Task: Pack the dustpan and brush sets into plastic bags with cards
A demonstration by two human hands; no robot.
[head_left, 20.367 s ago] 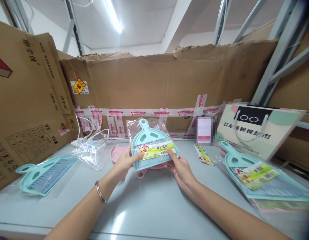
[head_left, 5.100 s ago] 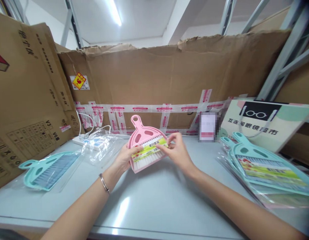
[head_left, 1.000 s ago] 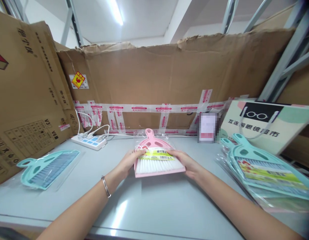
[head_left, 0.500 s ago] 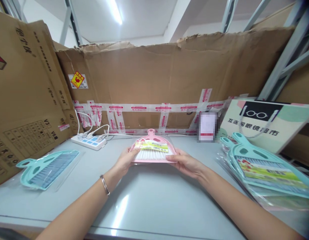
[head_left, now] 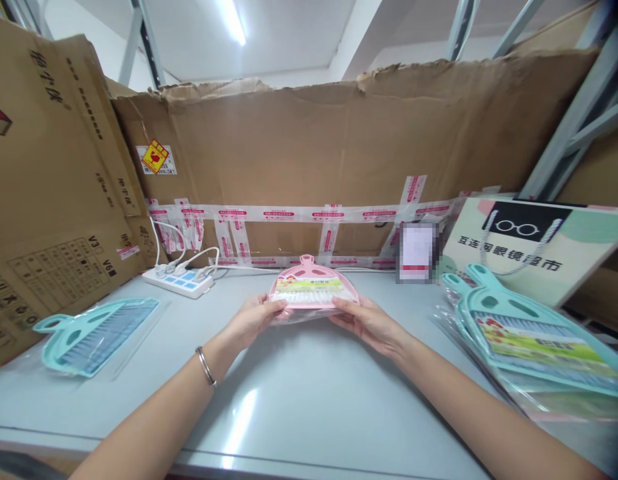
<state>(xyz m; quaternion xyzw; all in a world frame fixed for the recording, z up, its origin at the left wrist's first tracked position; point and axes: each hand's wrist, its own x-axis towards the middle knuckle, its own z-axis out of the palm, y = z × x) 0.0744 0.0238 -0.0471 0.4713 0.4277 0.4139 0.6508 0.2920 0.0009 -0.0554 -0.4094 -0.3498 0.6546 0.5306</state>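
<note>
A pink dustpan and brush set with white bristles and a yellow-green label is held over the middle of the table, its handle pointing away from me. Clear plastic wrap hangs past its near edge. My left hand grips the near left corner, thumb on top and fingers beneath. At the near right corner, my right hand pinches the set the same way. The undersides of my fingers are partly hidden.
A bagged turquoise dustpan set lies left. Several more turquoise sets are stacked right, before a paper bag. A power strip with plugged cables stands at the back left. Cardboard walls the table.
Both hands have shifted the pink set slightly right and tilted its near edge up. My left thumb has moved from the label to the near edge, and more loose plastic shows below.
</note>
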